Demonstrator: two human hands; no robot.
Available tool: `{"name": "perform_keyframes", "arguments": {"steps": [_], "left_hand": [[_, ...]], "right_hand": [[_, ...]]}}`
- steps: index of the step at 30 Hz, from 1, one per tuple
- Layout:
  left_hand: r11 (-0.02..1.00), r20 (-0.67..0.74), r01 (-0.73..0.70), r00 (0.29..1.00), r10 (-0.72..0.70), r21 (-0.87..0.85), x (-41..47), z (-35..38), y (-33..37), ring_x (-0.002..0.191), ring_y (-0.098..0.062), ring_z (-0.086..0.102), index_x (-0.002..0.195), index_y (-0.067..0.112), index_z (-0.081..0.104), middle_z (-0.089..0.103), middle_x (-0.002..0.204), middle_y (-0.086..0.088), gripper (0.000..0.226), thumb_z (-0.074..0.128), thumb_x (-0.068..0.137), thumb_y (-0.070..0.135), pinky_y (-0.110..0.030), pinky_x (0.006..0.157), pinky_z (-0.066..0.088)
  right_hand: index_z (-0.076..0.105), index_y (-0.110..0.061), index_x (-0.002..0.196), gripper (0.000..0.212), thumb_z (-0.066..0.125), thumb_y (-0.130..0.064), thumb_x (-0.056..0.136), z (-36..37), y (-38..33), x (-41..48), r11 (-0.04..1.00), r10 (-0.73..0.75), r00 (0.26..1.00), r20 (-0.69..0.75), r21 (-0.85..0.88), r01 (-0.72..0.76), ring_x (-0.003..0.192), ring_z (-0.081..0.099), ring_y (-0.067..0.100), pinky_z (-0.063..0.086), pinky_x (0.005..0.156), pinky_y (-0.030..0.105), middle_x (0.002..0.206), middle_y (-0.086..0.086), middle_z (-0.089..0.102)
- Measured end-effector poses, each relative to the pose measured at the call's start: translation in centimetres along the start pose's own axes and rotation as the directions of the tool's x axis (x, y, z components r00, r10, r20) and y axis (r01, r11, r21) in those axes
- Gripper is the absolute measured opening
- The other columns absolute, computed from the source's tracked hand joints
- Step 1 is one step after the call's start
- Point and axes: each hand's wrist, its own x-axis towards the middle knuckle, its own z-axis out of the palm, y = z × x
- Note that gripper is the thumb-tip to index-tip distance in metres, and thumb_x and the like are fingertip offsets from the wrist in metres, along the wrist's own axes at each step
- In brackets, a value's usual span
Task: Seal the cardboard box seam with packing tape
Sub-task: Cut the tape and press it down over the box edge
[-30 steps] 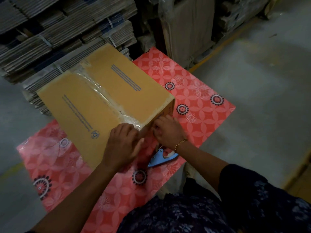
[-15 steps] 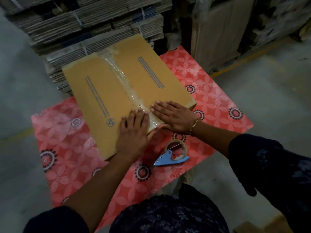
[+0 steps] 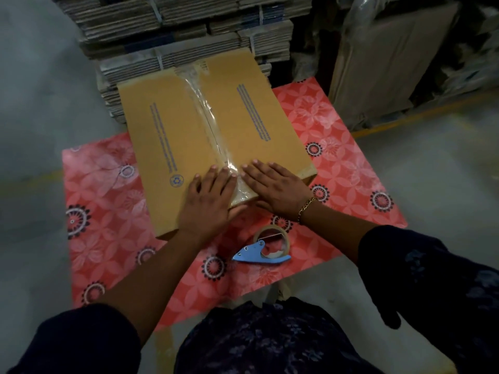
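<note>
brown cardboard box (image 3: 189,147) lies on red flower-pattern tabletop (image 3: 337,147) | clear packing tape strip (image 3: 206,114) runs along its middle seam | left hand (image 3: 209,201) and right hand (image 3: 275,188) flat, fingers spread, pressing near end of tape | blue tape dispenser (image 3: 266,248) lies just beside box

A grey concrete floor (image 3: 432,168) spreads around a low table covered with a red flower-patterned cloth (image 3: 102,211), and a yellow painted line (image 3: 421,117) runs across the floor at the right. Behind the table rise bundled stacks of flattened cardboard (image 3: 183,25), strapped together and piled high. Further right, large cardboard sheets wrapped in clear plastic (image 3: 383,63) stand upright, and the whole space is dimly lit.
</note>
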Motion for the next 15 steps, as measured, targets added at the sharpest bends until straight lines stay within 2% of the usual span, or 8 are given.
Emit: {"name": "perform_keyframes", "arguments": {"steps": [3, 5, 8, 10, 13, 15], "left_hand": [[0.998, 0.048, -0.023, 0.999, 0.020, 0.062, 0.0, 0.2, -0.2, 0.147, -0.037, 0.037, 0.151, 0.012, 0.037, 0.042, 0.158, -0.014, 0.079, 0.049, 0.092, 0.063, -0.059, 0.113, 0.035], [0.996, 0.084, -0.016, 0.996, 0.008, 0.092, 0.0, 0.1, 0.0, 0.148, -0.036, 0.035, 0.152, 0.013, 0.035, 0.040, 0.160, -0.013, 0.084, 0.058, 0.087, 0.060, -0.059, 0.114, 0.035], [0.995, 0.110, 0.028, 0.993, -0.038, 0.091, -0.2, -0.1, 0.6, 0.151, -0.033, 0.031, 0.154, 0.015, 0.033, 0.036, 0.163, -0.010, 0.089, 0.065, 0.082, 0.056, -0.058, 0.116, 0.032], [0.996, 0.126, 0.054, 0.990, -0.062, 0.068, -0.3, -0.1, 0.8, 0.153, -0.031, 0.027, 0.156, 0.017, 0.029, 0.031, 0.166, -0.009, 0.094, 0.067, 0.079, 0.054, -0.058, 0.119, 0.029], [0.996, 0.095, 0.078, 0.992, -0.081, 0.036, -0.6, 0.0, 0.9, 0.154, -0.029, 0.026, 0.157, 0.019, 0.025, 0.029, 0.166, -0.007, 0.099, 0.069, 0.076, 0.056, -0.057, 0.120, 0.027], [0.993, 0.047, 0.111, 0.993, -0.109, -0.027, -0.7, 0.0, 1.1, 0.154, -0.026, 0.026, 0.157, 0.021, 0.027, 0.031, 0.166, -0.005, 0.096, 0.056, 0.081, 0.072, -0.056, 0.121, 0.025]], "right_hand": [[0.021, -0.014, 0.155, 0.080, 0.054, -0.046, 0.089, -0.3, 0.0, -0.2, 1.000, -0.010, 1.000, 0.001, 0.025, 0.010, 0.151, 0.022, 0.028, 0.025, 0.119, 0.046, 0.164, 0.008, 0.024], [0.024, -0.013, 0.154, 0.085, 0.056, -0.049, 0.084, -0.4, -0.1, -0.3, 0.999, -0.013, 1.000, -0.011, 0.038, 0.013, 0.150, 0.023, 0.029, 0.025, 0.119, 0.047, 0.163, 0.009, 0.025], [0.035, -0.012, 0.150, 0.088, 0.043, -0.070, 0.084, -1.0, 0.0, 0.0, 0.998, -0.022, 1.000, -0.017, 0.050, 0.023, 0.146, 0.033, 0.031, 0.031, 0.113, 0.049, 0.159, 0.011, 0.035], [0.041, -0.012, 0.145, 0.082, 0.041, -0.070, 0.087, -1.3, 0.3, 0.7, 0.998, -0.049, 0.999, -0.018, 0.033, 0.050, 0.141, 0.039, 0.033, 0.034, 0.108, 0.049, 0.155, 0.012, 0.041], [0.031, -0.014, 0.150, 0.084, 0.052, -0.062, 0.085, -0.6, 0.4, 1.1, 1.000, -0.023, 1.000, -0.001, 0.021, 0.023, 0.146, 0.031, 0.030, 0.028, 0.114, 0.049, 0.160, 0.011, 0.032], [0.024, -0.017, 0.154, 0.088, 0.054, -0.061, 0.085, -0.2, 0.3, 1.1, 1.000, -0.002, 1.000, 0.003, 0.028, 0.002, 0.150, 0.023, 0.028, 0.023, 0.118, 0.048, 0.163, 0.010, 0.025]]}}
